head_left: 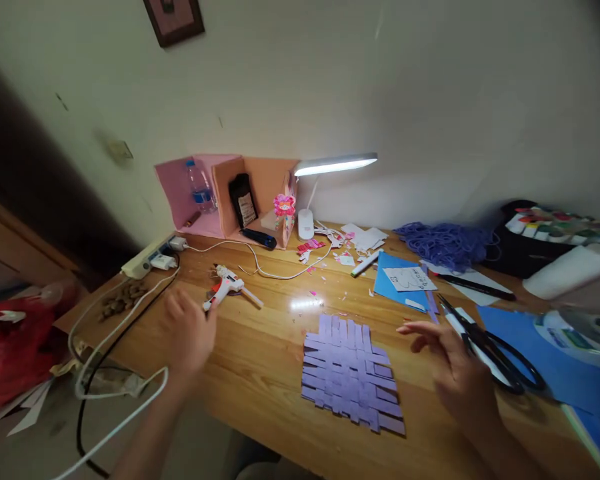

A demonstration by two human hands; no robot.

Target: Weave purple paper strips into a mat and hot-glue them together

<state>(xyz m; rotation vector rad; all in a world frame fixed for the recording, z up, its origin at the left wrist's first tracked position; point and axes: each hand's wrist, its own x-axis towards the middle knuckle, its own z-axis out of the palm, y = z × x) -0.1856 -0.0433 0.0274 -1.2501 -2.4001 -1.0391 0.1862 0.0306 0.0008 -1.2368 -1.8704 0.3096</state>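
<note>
A woven mat of purple paper strips [347, 373] lies flat on the wooden desk between my hands. My left hand [193, 333] is blurred, its thumb apart from its fingers, close to a white hot glue gun [227, 283] with a glue stick out of its back; I see nothing held. To the right of the mat my right hand [455, 373] hovers with loosely bent fingers and nothing in them. Just beyond it, black-handled scissors [495, 347] lie on paper, partly behind the hand.
A lit desk lamp [305, 223] stands by pink and orange partitions [230, 193]. A power strip [147, 260] with trailing cords is at left. Paper scraps, purple yarn [445, 245], blue sheets [545, 333], a tape roll [585, 337] and a white paper roll [575, 273] lie rightward.
</note>
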